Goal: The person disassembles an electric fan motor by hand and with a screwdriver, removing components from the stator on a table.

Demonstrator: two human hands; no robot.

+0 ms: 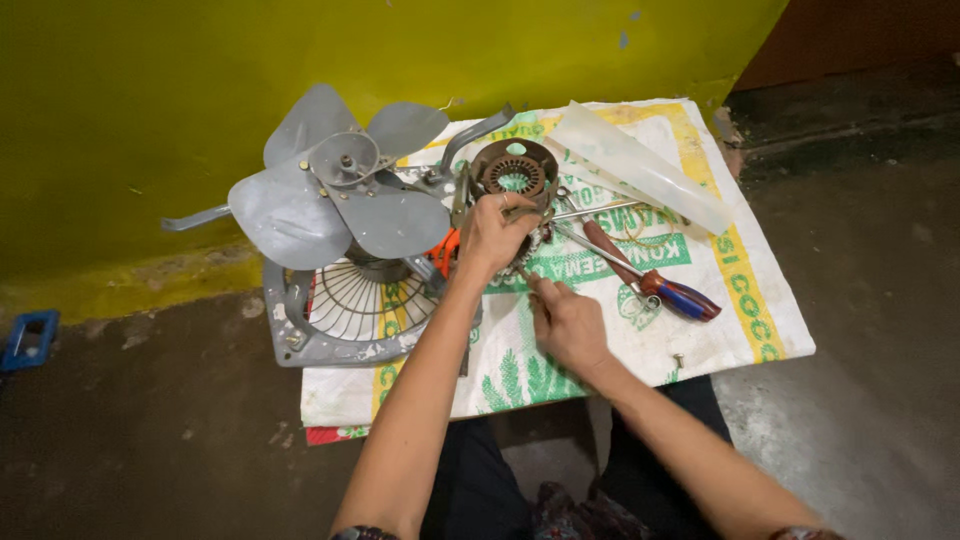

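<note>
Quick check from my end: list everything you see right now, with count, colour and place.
Round rusty-brown motor stator: one, on the sack, upper middle.
Grey metal fan blade assembly: one, left of the stator.
Grey wire fan guard frame: one, beneath the blades.
Red-and-blue-handled screwdriver: one, right of the hands.
Clear plastic strip: one, upper right.
White woven sack with green and yellow print: one, spread on the dark floor.
Small blue object: one, far left on the floor.
Left hand: gripping the stator.
Right hand: pinching a thin tool; tip unclear.

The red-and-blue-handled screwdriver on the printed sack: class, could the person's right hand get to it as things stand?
Probably yes. The red-and-blue-handled screwdriver lies uncovered on the printed sack, just beside the right hand, with nothing between them, though that hand seems to pinch a small tool.
</note>
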